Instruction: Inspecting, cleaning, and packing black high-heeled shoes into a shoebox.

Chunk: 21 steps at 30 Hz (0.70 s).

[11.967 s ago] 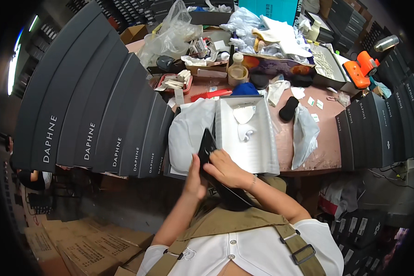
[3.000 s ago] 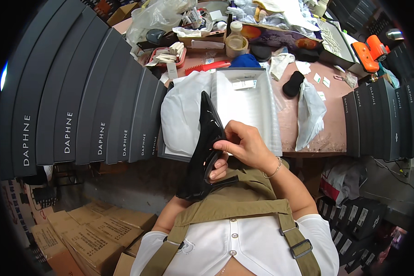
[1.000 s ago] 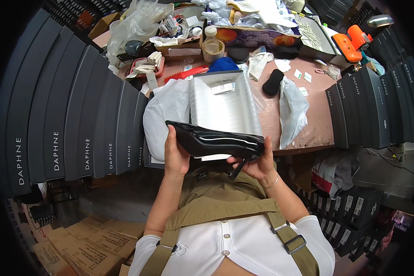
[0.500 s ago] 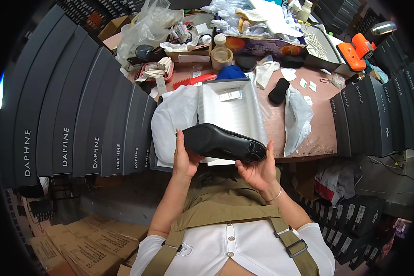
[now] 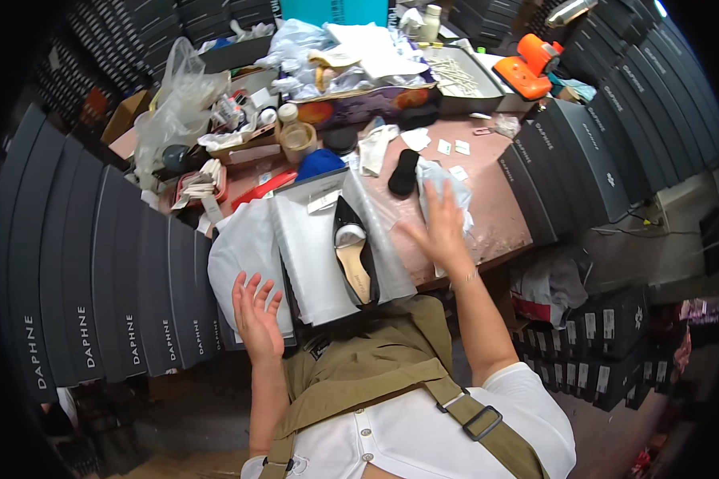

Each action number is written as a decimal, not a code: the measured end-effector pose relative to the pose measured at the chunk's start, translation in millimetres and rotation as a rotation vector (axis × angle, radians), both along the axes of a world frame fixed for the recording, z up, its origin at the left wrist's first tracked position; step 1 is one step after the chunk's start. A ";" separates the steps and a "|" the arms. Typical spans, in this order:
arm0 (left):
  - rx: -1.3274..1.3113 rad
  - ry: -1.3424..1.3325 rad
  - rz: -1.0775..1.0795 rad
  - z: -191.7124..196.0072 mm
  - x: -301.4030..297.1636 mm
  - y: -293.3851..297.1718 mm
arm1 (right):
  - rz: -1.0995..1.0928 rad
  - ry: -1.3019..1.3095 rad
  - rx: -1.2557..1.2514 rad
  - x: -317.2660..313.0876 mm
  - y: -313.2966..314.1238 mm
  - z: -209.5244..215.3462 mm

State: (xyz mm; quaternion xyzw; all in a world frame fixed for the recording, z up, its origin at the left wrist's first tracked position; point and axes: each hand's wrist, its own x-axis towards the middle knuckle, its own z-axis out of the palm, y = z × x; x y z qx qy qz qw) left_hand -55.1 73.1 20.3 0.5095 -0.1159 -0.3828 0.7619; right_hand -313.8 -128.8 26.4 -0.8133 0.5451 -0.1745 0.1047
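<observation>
A black pointed shoe [image 5: 355, 259] with a beige insole lies in the right part of the shoebox [image 5: 284, 263], sole down on white tissue lining. White stuffing shows near its toe. My left hand [image 5: 259, 316] is raised over the left edge of the box, fingers spread and holding nothing. Above a crumpled white paper wrap [image 5: 460, 201] on the table hovers my right hand [image 5: 443, 226], fingers apart and empty; whether it touches the wrap I cannot tell. Left of that hand stands a small black item [image 5: 403, 173], shaped like a shoe sole or brush. A white label [image 5: 324, 200] rests at the far end of the box.
Dark shoeboxes [image 5: 112, 271] rise in a row at the left, and more boxes [image 5: 563, 160] at the right. Behind the shoebox are a lidded bottle [image 5: 295, 136], a blue cloth [image 5: 321, 164], a red brush [image 5: 260, 190] and an orange tool [image 5: 527, 68].
The black shoe has left both hands and now lies in the box. My right hand has moved forward and right toward the paper wrap; both hands have opened. The whole view has turned.
</observation>
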 end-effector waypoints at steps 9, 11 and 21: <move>-0.134 -0.267 -0.455 2.6 -57.0 -7.9 | -0.083 -0.983 0.226 -43.2 -10.0 -27.1; -0.097 -0.258 -0.529 18.1 -91.6 -16.6 | -0.019 -1.021 0.177 -0.3 32.4 -0.2; -0.115 0.334 -0.402 -13.8 -52.9 12.0 | 0.505 -0.830 0.739 75.9 50.9 25.4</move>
